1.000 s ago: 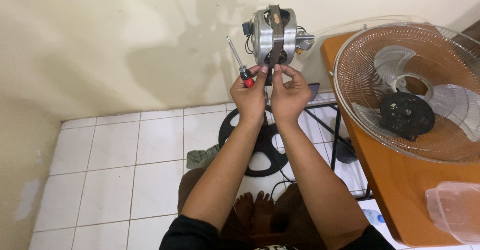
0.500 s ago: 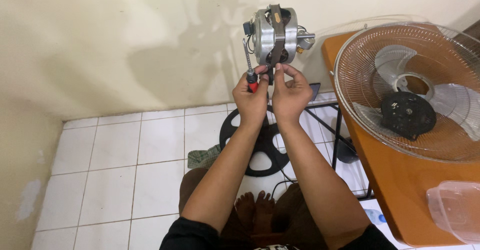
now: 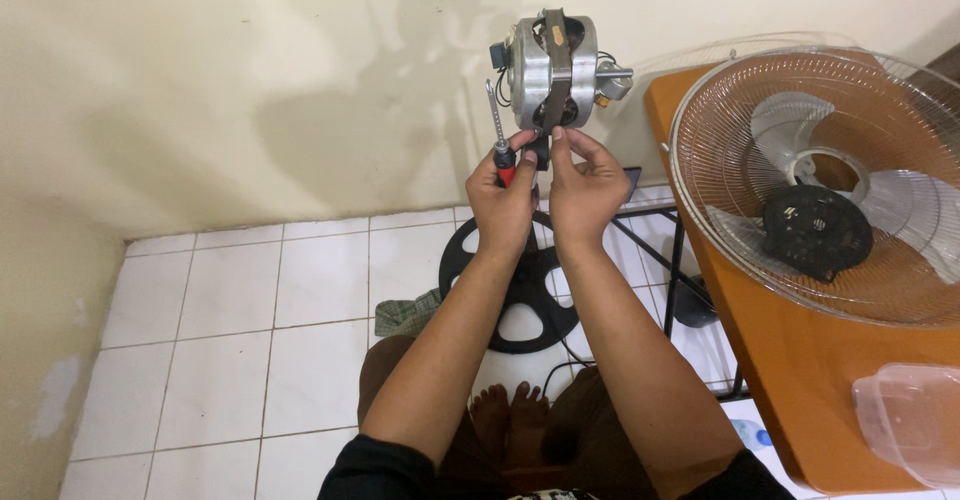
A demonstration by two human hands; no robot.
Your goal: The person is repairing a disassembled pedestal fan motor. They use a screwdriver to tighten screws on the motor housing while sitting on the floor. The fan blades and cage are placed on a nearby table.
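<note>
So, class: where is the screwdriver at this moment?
In the head view, the screwdriver is upright in the left hand, just left of the fan motor, shaft pointing up against the wall.

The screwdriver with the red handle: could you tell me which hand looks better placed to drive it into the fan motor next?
Left, probably. The left hand already grips the screwdriver, shaft pointing up beside the fan motor. The right hand pinches at the motor's underside.

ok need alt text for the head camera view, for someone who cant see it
Two bare hands hold a silver fan motor up before a cream wall; the left hand also grips a red-handled screwdriver, the right hand pinches the motor's base. A wire fan guard with blades lies on an orange table.
</note>
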